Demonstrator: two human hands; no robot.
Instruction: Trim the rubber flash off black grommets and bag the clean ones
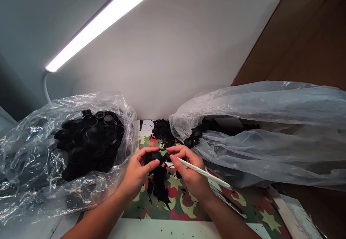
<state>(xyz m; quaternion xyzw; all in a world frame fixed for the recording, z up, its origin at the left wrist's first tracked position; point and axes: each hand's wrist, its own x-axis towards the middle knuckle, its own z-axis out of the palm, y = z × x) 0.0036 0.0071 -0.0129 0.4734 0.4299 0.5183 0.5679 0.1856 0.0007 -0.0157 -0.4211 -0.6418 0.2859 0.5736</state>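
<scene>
A black part [156, 156] is pinched between thumb and fingers of the left hand [139, 168], above black scraps [160, 185] on a patterned cover [188, 207]; a white stick [208, 175] is pinched by the right hand [196, 181]. The part, probably light and rubbery, is best gripped at its edge.

A left bag [27, 170] with parts [89, 141] in it lies across the mat [132, 212] from a right bag [283, 156]. Between the bags, at the mat's far end, sits a heap [163, 131]. Nearer, the left hand [139, 168] and right hand [191, 170] are side by side above the mat (scraps [159, 186] lie between the forearms). Behind the right bag stands cardboard [302, 40]; a lamp [108, 22] extends above, before the wall [175, 62].
</scene>
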